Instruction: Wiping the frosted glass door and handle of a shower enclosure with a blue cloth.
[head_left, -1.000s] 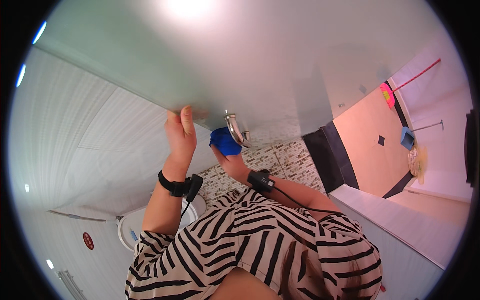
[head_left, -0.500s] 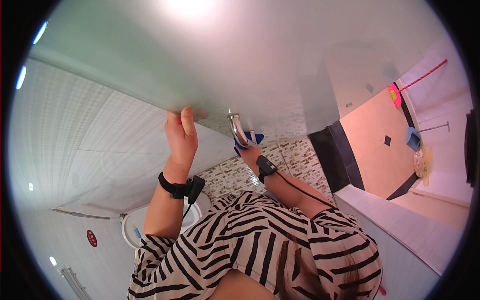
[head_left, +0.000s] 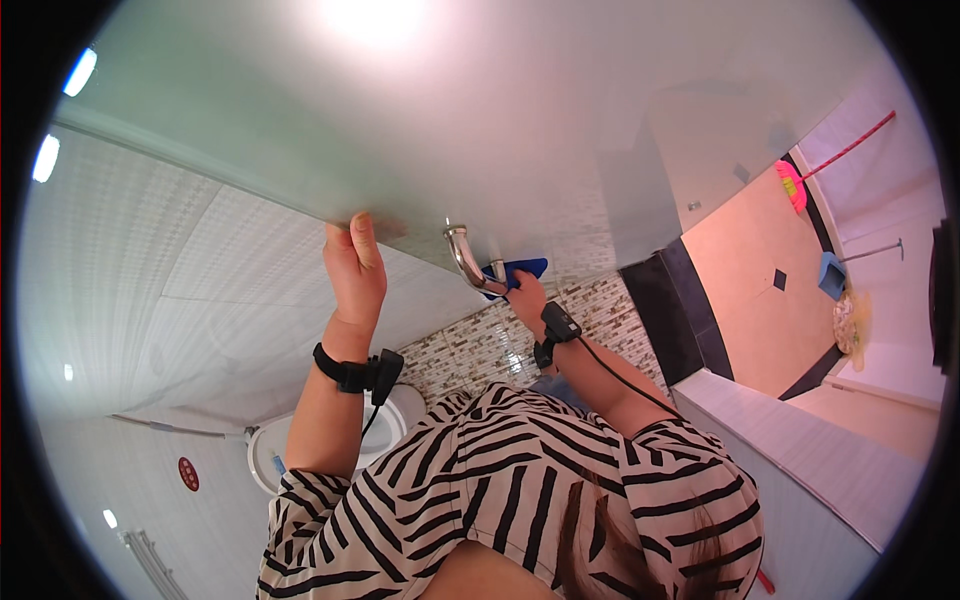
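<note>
Blue cloth (head_left: 531, 267): right hand (head_left: 528, 301) | panel (head_left: 500, 130) edge: left hand (head_left: 356, 272), clear of handle (head_left: 463, 260)

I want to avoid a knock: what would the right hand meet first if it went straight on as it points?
Probably the handle, close ahead of the right hand, which holds a blue cloth; the glass seems to lie behind, though depth is unclear.
</note>
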